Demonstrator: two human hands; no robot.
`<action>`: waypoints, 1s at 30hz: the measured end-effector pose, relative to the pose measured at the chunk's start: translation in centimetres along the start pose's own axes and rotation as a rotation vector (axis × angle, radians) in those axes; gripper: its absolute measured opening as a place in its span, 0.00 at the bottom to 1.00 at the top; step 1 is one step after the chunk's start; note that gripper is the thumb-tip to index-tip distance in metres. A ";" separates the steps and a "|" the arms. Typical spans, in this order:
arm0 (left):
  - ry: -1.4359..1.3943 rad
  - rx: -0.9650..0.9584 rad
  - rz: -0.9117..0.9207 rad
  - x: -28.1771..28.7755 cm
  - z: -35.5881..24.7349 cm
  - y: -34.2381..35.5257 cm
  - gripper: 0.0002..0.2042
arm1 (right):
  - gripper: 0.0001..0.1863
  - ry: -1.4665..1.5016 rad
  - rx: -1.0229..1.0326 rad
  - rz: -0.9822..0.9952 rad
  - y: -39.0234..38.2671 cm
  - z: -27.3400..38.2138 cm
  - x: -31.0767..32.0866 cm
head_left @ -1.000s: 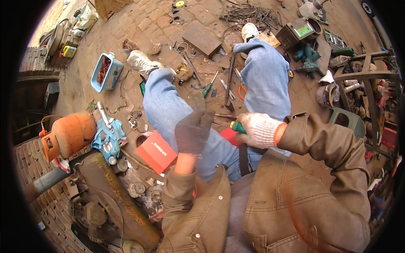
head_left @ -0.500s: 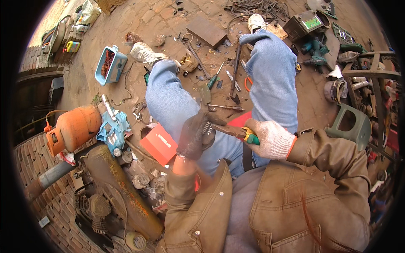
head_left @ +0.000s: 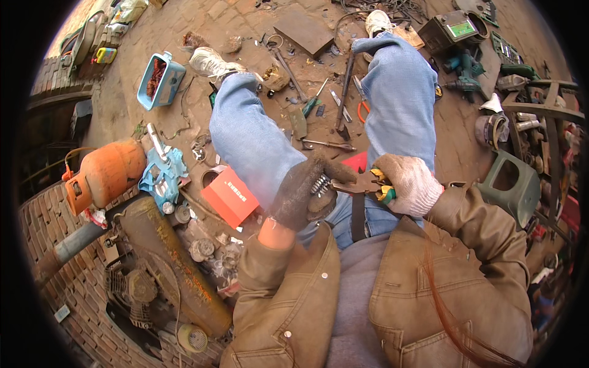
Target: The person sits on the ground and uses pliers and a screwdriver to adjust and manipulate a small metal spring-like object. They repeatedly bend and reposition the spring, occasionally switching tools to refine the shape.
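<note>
My left hand [head_left: 294, 197], in a dark, grimy glove, is closed around a blackened metal part with a coil spring [head_left: 319, 184]. The fingers hide most of that part. My right hand [head_left: 408, 183], in a pale knitted glove, grips pliers [head_left: 358, 183] with yellow and green handles. Their handles stand somewhat apart. The jaws point left and reach the left thumb beside the spring; whether they touch the spring I cannot tell. Both hands are over my lap, between the jeans-clad legs [head_left: 254, 132].
A red box [head_left: 230, 197] lies by my left thigh. Farther left are an orange gas cylinder [head_left: 113, 172] and a blue tub [head_left: 161, 83]. Screwdrivers [head_left: 330, 145] and orange-handled pliers [head_left: 362, 107] lie between my feet. A drill [head_left: 464, 73] and green plastic stool [head_left: 509, 187] are at right.
My left hand has moved right with the sprung part and turned, showing the spring more clearly. The right hand has shifted slightly up and right, and the pliers' handles have spread.
</note>
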State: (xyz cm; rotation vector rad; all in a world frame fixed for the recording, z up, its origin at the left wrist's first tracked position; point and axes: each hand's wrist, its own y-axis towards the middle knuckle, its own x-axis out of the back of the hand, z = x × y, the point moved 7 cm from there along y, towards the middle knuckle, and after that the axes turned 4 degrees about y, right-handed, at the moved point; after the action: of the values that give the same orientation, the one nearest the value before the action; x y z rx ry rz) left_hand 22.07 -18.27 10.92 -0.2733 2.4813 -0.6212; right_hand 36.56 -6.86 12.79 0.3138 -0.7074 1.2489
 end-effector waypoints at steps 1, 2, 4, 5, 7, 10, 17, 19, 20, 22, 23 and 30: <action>-0.076 0.022 0.046 -0.4 0.2 -0.1 0.24 | 0.23 -0.004 0.003 0.007 0.0 -0.1 0.0; -0.197 0.058 0.105 -0.9 0.5 -0.2 0.25 | 0.23 -0.006 0.015 0.002 0.1 -0.1 0.1; -0.489 0.096 0.248 -2.2 0.8 -0.3 0.25 | 0.23 0.000 0.036 0.001 0.2 0.0 0.1; -0.553 0.143 0.241 -2.4 1.4 -0.3 0.25 | 0.23 0.006 0.047 0.004 0.3 0.1 -0.1; -0.729 0.228 0.226 -3.1 2.6 -0.4 0.26 | 0.23 0.028 0.056 0.006 0.5 0.4 -0.2; -0.620 0.033 -0.014 -1.4 2.3 -0.1 0.27 | 0.22 0.093 0.043 -0.027 0.4 1.1 -0.1; -0.410 -0.149 -0.063 -0.2 0.2 0.1 0.36 | 0.16 0.229 0.037 0.011 0.5 2.0 0.6; -0.428 -0.169 -0.044 -0.2 0.0 0.1 0.37 | 0.15 0.301 -0.020 0.036 0.5 1.8 0.5; -0.426 -0.187 -0.034 -0.2 -0.1 0.1 0.38 | 0.14 0.332 -0.052 0.050 0.4 1.7 0.3; -0.383 -0.237 0.000 -0.2 -0.4 0.1 0.38 | 0.13 0.414 -0.075 0.072 0.4 1.8 0.1; -0.343 -0.267 0.023 -0.2 -0.6 0.0 0.37 | 0.13 0.446 -0.090 0.087 0.4 1.8 -0.1; -0.160 -0.262 -0.070 0.2 -0.5 -0.7 0.43 | 0.16 0.503 -0.104 0.075 0.8 1.9 -0.5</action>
State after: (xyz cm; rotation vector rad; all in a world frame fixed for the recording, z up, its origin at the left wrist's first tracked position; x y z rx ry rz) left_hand 21.63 -18.82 11.53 -0.4919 2.4033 -0.2877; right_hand 35.16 -8.12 13.72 -0.1154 -0.3490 1.2889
